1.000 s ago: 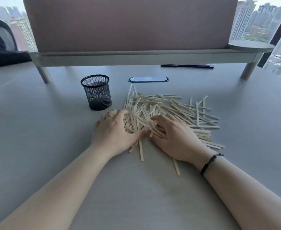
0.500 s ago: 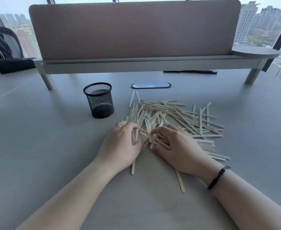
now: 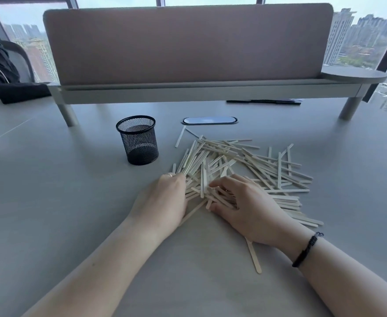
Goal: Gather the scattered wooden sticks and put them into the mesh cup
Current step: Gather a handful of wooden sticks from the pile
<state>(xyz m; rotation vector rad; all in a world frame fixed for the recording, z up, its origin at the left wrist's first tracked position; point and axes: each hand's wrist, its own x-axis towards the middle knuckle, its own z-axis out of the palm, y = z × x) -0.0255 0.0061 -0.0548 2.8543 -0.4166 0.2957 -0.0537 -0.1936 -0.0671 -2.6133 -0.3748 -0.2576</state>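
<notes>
Desk (image 3: 51, 202): a grey top, with a padded divider screen (image 3: 188, 42) on a raised shelf across the far side. All task items lie on the desk in front of that shelf.

Sticks (image 3: 245, 165): a loose, crisscrossed heap at centre and right of centre. The bulk lies flat on the desk. One stick (image 3: 253, 255) lies apart on the near side, just beside the right wrist; another single stick (image 3: 180, 139) lies at the far left edge of the heap.

Cup (image 3: 137, 140): black mesh, upright, just left of the heap and not touching it. No sticks can be seen inside; it appears empty.

Right hand (image 3: 245, 202): palm down on the near part of the heap, fingers curled over several sticks. Whether it has closed on them cannot be told.

Left hand (image 3: 165, 200): at the heap's near left edge, fingers bent in against the stick ends, partly curled rather than clamped. A ring shows on one finger.

Step in hand, as judged: the first gathering stage, both hands raking sticks toward each other into a bundle. Nothing is delivered yet.

Next move calls for: squaring the sticks parallel, closing one hand firmly round the bundle, lifting it clear, and feeding it end-down into the cup without tipping it.
</notes>
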